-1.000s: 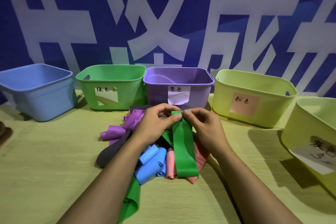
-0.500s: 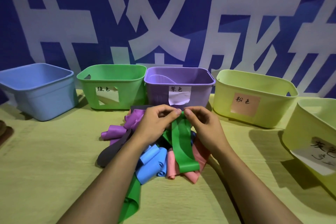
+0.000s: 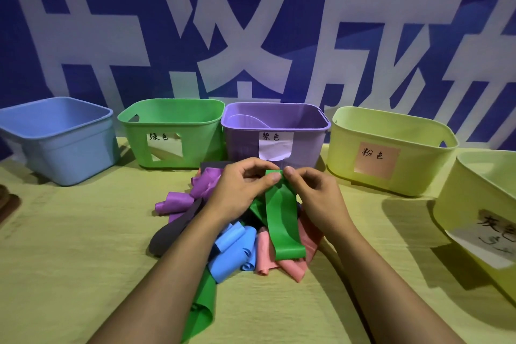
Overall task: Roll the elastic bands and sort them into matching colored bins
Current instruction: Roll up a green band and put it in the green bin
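Far row on the table (image 3: 69, 274), left to right: blue bin (image 3: 60, 141), green bin (image 3: 173, 134), purple bin (image 3: 275, 131), two yellow-green bins. Near centre: heap of loose bands (image 3: 234, 243). Left hand (image 3: 240, 190) and right hand (image 3: 312, 195) both pinch the far end of the green band (image 3: 284, 226), its tail hanging over the heap. Step: starting the roll. Next, likely: wind the tail tight, then carry it left to the green bin.

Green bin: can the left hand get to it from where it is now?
Probably yes. The green bin stands open-topped just left of and behind the left hand, nothing between them, though that hand pinches the green band.
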